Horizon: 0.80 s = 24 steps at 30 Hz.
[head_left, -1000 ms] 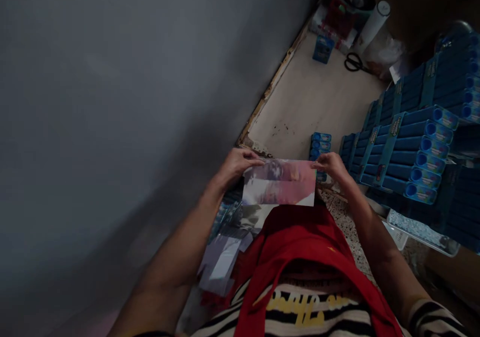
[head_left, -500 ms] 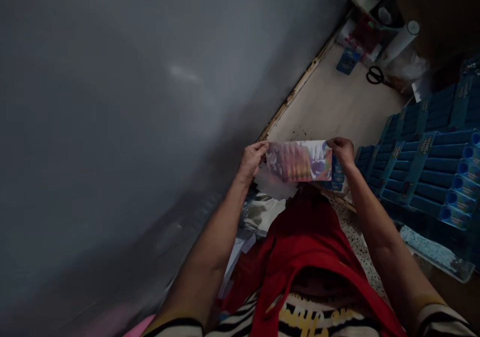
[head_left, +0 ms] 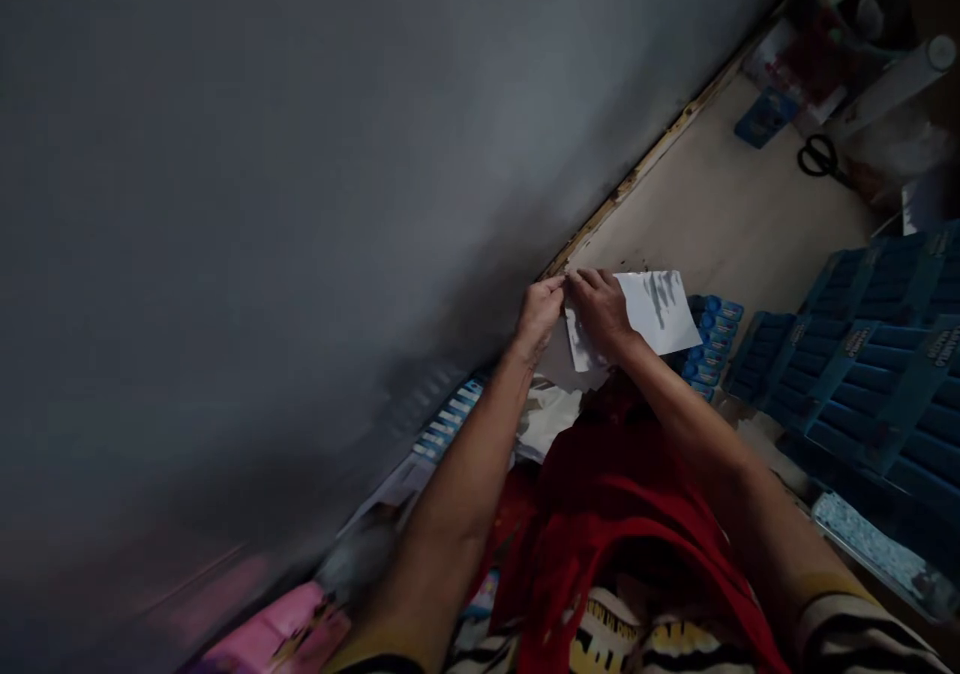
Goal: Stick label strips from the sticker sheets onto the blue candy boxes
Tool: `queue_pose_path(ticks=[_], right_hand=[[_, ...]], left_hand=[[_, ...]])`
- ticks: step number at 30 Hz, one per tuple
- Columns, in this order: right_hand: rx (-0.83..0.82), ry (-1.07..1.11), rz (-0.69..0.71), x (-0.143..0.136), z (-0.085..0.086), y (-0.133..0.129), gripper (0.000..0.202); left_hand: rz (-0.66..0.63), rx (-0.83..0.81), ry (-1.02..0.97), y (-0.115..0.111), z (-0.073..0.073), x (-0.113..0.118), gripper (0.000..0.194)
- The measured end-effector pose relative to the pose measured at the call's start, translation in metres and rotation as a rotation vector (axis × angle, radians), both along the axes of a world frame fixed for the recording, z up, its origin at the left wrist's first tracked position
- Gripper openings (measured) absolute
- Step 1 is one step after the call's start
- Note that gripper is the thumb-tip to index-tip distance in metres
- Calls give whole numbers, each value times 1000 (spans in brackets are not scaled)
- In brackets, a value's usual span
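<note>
A glossy plastic sleeve [head_left: 660, 312], whitish and shining, stretches out to the right over the near part of the table. My left hand [head_left: 540, 316] pinches its left end. Right beside it, my right hand [head_left: 600, 306] is closed on the same sleeve near that end, fingertips almost touching the left ones. The sleeve's right end hangs free in front of a small stack of blue boxes [head_left: 709, 339].
Stacked blue packs [head_left: 847, 384] stand at the right. On the table [head_left: 697, 204] lie black-handled scissors [head_left: 819, 156], a blue packet [head_left: 766, 117] and a white roll [head_left: 896, 84]. A grey wall [head_left: 262, 204] borders the left; a pink item [head_left: 277, 624] is at lower left.
My right hand has moved left, from the sleeve's right end to beside my left hand. The sleeve's coloured print no longer shows. The view has shifted, so the table things appear farther right.
</note>
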State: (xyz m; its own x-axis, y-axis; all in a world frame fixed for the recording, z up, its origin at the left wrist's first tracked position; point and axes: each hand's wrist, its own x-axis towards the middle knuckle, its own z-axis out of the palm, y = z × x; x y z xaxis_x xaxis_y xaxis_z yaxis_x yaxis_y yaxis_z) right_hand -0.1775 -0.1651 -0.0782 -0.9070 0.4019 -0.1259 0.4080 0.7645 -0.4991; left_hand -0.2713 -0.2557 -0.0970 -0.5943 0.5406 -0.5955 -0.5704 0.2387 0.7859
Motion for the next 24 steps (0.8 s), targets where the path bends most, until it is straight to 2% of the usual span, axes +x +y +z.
queue_pose_path(ticks=[3,6,10,14,20,22,24], right_hand=[[12,64,11,10,-9,-13,48],[11,94,5,25,-14,-23,49],[11,135,-17,38,-14,-29,42],[31,172,-54,39,-11,-26,31],[144,193,-31,47,-4,-12,27],[150,202,-6,60,7,-11,27],[91,237,-42,81,24,-11,26]], left_hand=[[68,34,-90,-2,7,7,42],[127,58,-120,-4,13,17,41],[168,70,-131,-7,20,24,37],[207,7,-88,-7,22,21,36],[107,-163,-138,-5,13,17,30],[125,-177,-90,-1,5,14,26],[149,-200,50,10,-6,5,19]])
